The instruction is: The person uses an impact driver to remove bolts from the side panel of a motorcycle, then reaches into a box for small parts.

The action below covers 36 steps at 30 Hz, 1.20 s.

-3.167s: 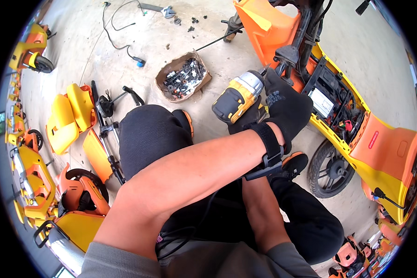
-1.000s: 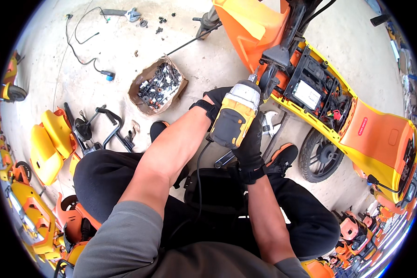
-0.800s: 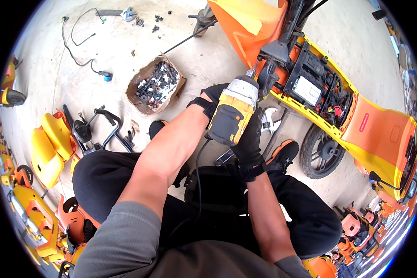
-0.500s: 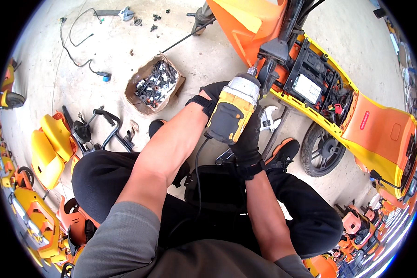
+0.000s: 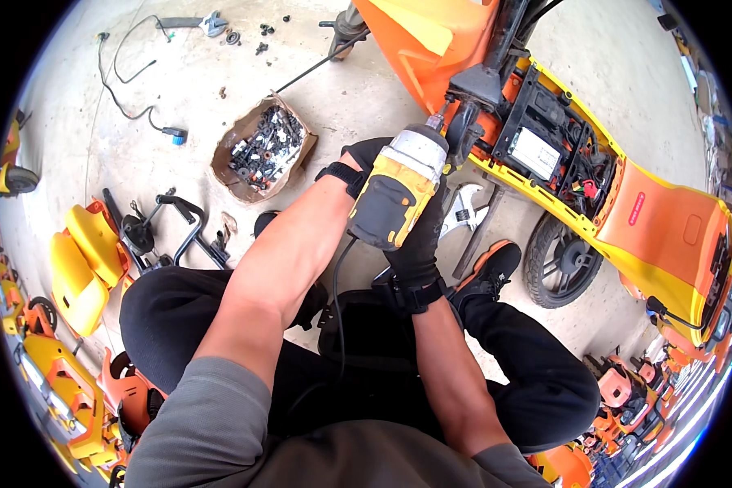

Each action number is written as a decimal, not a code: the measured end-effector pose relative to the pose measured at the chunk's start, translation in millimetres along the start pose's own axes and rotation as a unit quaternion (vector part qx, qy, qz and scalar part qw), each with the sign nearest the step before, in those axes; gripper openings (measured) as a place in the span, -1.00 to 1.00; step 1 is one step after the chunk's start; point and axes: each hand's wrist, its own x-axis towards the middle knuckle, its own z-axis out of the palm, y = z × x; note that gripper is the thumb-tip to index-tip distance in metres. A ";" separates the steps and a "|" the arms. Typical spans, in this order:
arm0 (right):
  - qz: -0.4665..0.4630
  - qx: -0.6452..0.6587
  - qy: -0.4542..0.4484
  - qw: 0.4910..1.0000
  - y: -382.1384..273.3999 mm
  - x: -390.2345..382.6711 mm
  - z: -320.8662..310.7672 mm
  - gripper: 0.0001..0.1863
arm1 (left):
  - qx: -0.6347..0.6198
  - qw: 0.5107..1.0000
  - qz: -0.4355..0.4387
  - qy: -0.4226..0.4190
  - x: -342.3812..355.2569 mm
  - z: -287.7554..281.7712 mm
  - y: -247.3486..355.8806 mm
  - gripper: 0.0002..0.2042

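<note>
A corded yellow-and-black impact wrench (image 5: 390,191) with a silver front housing is held between my hands, its nose angled up and to the right. My left hand (image 5: 369,154), in a black glove, grips it from the left near the front; the fingers are mostly hidden behind the tool. My right hand (image 5: 419,248), also gloved in black, is closed around its lower right side, where the handle is largely out of sight. The tool's tip meets or nearly touches the black bracket (image 5: 474,85) of a partly stripped orange-and-yellow scooter (image 5: 655,203); exact contact cannot be made out.
A paper bag (image 5: 220,163) of loose fasteners stands left of the tool. Adjustable wrenches (image 5: 464,210) (image 5: 211,24) and a black cable (image 5: 126,102) lie on the floor. Yellow panels (image 5: 80,272) and a black tube frame (image 5: 193,228) sit at left. The scooter's wheel (image 5: 563,260) is at right.
The impact wrench and both hands have shifted slightly left, the tool's rear end a little more than the bracket. The whole view has also moved a little. The grip looks the same.
</note>
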 end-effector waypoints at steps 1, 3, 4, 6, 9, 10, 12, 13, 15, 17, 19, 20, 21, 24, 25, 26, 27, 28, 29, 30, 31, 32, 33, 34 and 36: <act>-0.004 0.010 -0.007 1.000 0.1 -0.1 -1.4 -0.40 | -0.003 1.000 -0.001 -0.001 -0.7 0.1 1.0 -0.70; -0.011 0.012 -0.008 1.000 0.1 0.0 -2.1 -0.43 | -0.003 1.000 -0.002 0.000 -0.6 0.6 2.2 -0.70; -0.014 0.005 -0.002 1.000 -0.2 0.2 -1.7 -0.46 | -0.005 1.000 -0.003 0.000 0.0 1.2 2.3 -0.70; -0.007 0.055 -0.028 0.998 1.0 1.7 -3.9 -0.49 | -0.010 1.000 -0.006 -0.001 1.3 1.9 2.6 -0.71; 0.016 0.171 -0.082 0.982 4.7 4.5 -10.1 -0.49 | -0.015 1.000 -0.010 0.001 2.2 1.8 3.3 -0.71; 0.020 0.171 -0.075 0.982 5.1 4.8 -10.1 -0.49 | -0.017 1.000 -0.011 0.001 2.4 1.0 4.0 -0.71; 0.009 0.132 -0.059 0.989 6.6 5.0 -12.8 -0.47 | -0.022 1.000 -0.012 0.000 3.3 2.1 3.4 -0.71; -0.006 0.093 -0.049 0.994 8.2 5.1 -15.9 -0.46 | -0.023 1.000 -0.014 -0.001 4.2 2.3 4.1 -0.71; -0.016 0.048 -0.029 0.998 8.6 4.3 -17.0 -0.43 | -0.026 1.000 -0.016 0.000 4.8 2.6 4.8 -0.71; -0.004 0.061 -0.029 0.998 6.7 3.7 -13.8 -0.40 | -0.027 1.000 -0.014 0.002 3.6 2.0 5.9 -0.71; 0.013 0.115 -0.068 0.991 8.0 5.9 -19.3 -0.37 | -0.027 0.999 -0.018 0.002 4.9 2.2 6.0 -0.72; 0.022 0.122 -0.069 0.990 8.0 6.0 -20.4 -0.36 | -0.028 0.999 -0.018 0.002 5.6 2.0 6.5 -0.72; 0.032 0.130 -0.070 0.989 7.7 6.4 -19.8 -0.35 | -0.029 0.999 -0.016 0.002 5.5 2.0 7.1 -0.72; 0.057 0.164 -0.070 0.982 5.3 6.7 -16.8 -0.31 | -0.031 0.999 -0.018 0.001 6.2 3.4 7.4 -0.72; 0.065 0.241 -0.126 0.960 9.2 10.8 -24.4 -0.31 | -0.031 0.999 -0.018 0.001 6.8 3.8 7.8 -0.72; 0.066 0.241 -0.121 0.961 10.5 10.7 -27.6 -0.31 | -0.032 0.999 -0.019 0.001 7.6 4.0 8.6 -0.72; 0.068 0.242 -0.116 0.961 9.3 11.1 -24.3 -0.30 | -0.033 0.999 -0.019 0.001 7.7 4.2 8.6 -0.72; 0.064 0.165 -0.051 0.983 6.3 7.7 -18.0 -0.30 | -0.032 0.999 -0.020 0.002 7.0 4.6 8.8 -0.72; 0.064 0.128 -0.012 0.990 5.2 6.9 -15.5 -0.30 | -0.033 0.999 -0.019 0.002 6.3 4.9 9.1 -0.72; 0.065 0.090 0.027 0.994 3.4 6.1 -12.9 -0.30 | -0.033 0.999 -0.019 0.001 7.4 5.3 9.0 -0.72; 0.071 0.092 0.040 0.992 3.1 6.8 -13.5 -0.30 | -0.032 0.999 -0.020 0.002 8.2 5.2 9.7 -0.72; 0.067 0.083 0.043 0.993 3.6 6.9 -14.4 -0.31 | -0.033 0.999 -0.020 0.001 8.6 5.4 10.1 -0.72; 0.062 0.075 0.047 0.994 4.2 6.8 -15.4 -0.31 | -0.033 0.999 -0.020 0.001 8.4 5.1 10.3 -0.73; 0.046 0.055 0.041 0.997 6.2 6.0 -16.7 -0.31 | -0.033 0.999 -0.020 0.001 8.0 5.2 10.1 -0.73; 0.010 0.035 0.022 0.999 10.3 5.8 -17.9 -0.36 | -0.033 0.999 -0.021 0.002 8.1 4.2 11.1 -0.73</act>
